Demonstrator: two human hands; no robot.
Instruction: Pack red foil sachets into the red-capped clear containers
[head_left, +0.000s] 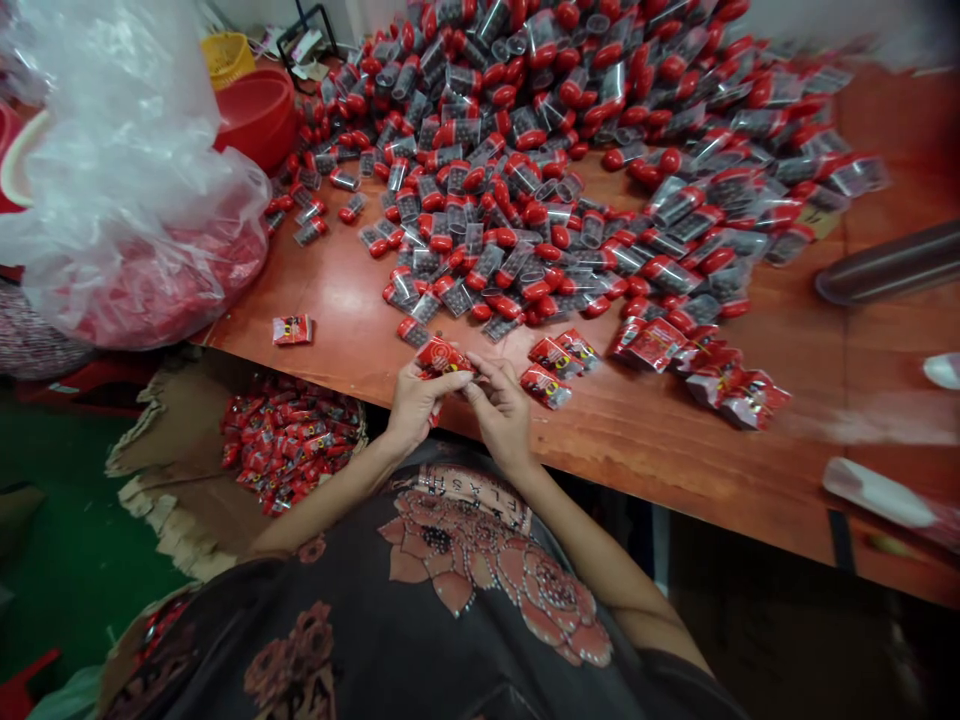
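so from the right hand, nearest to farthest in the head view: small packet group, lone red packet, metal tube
Right hand:
1. Small packet group, just to its right
2. Lone red packet, to the left
3. Metal tube, far right

- Single camera, worn on the person's head, above the chest.
- Faces forward and down, over the printed top [450, 570] onto the reddish wooden table [660, 450].
- Close view: right hand [421, 405] and left hand [501, 415] at lower centre, at the table edge.
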